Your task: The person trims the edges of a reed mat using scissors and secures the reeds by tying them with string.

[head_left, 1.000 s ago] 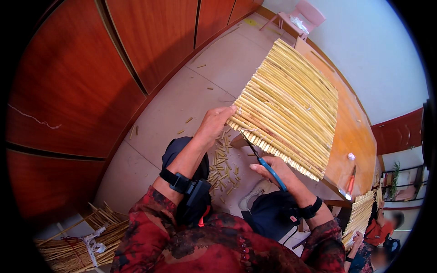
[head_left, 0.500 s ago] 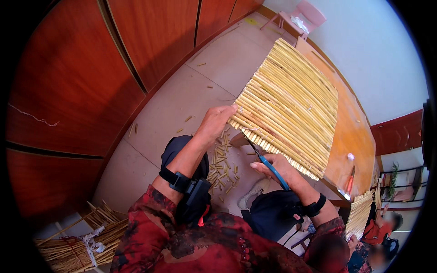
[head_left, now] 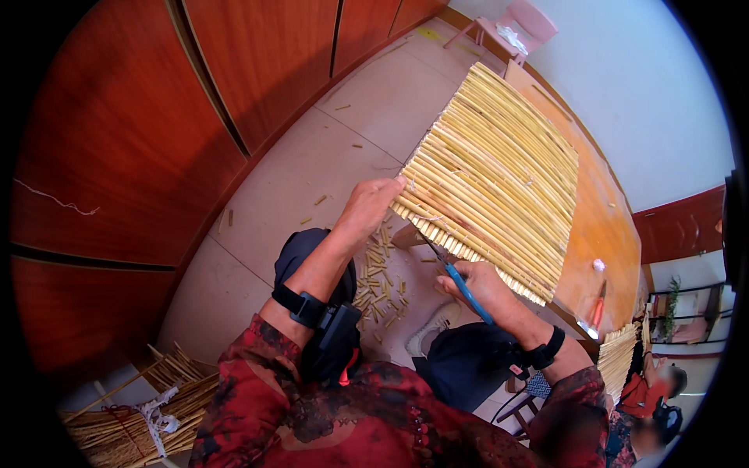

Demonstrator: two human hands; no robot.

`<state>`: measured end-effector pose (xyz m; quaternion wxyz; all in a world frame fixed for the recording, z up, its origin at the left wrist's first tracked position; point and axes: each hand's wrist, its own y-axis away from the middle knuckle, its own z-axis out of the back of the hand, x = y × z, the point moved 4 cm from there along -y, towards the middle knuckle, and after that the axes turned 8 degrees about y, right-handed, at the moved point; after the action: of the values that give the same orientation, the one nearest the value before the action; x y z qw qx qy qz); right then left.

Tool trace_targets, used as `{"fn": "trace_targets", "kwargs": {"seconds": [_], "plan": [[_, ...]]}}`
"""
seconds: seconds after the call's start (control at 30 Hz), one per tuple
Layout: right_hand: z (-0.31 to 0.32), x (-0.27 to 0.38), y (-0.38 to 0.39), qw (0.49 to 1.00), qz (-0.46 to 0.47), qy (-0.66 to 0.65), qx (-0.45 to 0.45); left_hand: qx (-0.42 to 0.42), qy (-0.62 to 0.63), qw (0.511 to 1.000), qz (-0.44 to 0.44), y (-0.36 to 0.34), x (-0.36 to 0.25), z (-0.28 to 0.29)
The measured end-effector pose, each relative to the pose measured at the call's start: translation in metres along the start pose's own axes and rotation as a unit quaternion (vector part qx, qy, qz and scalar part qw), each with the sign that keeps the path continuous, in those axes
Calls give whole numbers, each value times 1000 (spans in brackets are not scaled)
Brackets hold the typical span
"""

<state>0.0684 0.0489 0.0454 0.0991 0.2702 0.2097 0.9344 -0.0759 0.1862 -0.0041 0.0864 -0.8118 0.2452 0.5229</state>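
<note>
Yellow stick mat [head_left: 499,179] remained pinched in left hand [head_left: 370,204]; to its right, right hand [head_left: 488,288] gripped scissors [head_left: 463,287], barely shifted, suggesting little progress.

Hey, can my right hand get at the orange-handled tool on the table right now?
Probably not straight away: your right hand holds the blue-handled scissors, and the stick mat lies partly between. The orange-handled tool itself lies uncovered on the table.

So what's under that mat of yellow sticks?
Right of the mat, the wooden table shows; short stick pieces lie on the floor below the mat's near left corner. Whatever the mat covers can't be seen.
</note>
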Motion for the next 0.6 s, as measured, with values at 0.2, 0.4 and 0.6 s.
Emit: {"fn": "trace_targets", "kwargs": {"seconds": [0.2, 0.4, 0.6], "plan": [[-3, 0, 8, 994, 12, 96, 42, 19, -15, 1000, -14, -2, 3, 1], [-19, -18, 36, 996, 11, 53, 72, 13, 37, 999, 3, -3, 0, 2], [-27, -24, 30, 995, 18, -80, 51, -41, 9, 998, 49, 0, 0, 10]]}}
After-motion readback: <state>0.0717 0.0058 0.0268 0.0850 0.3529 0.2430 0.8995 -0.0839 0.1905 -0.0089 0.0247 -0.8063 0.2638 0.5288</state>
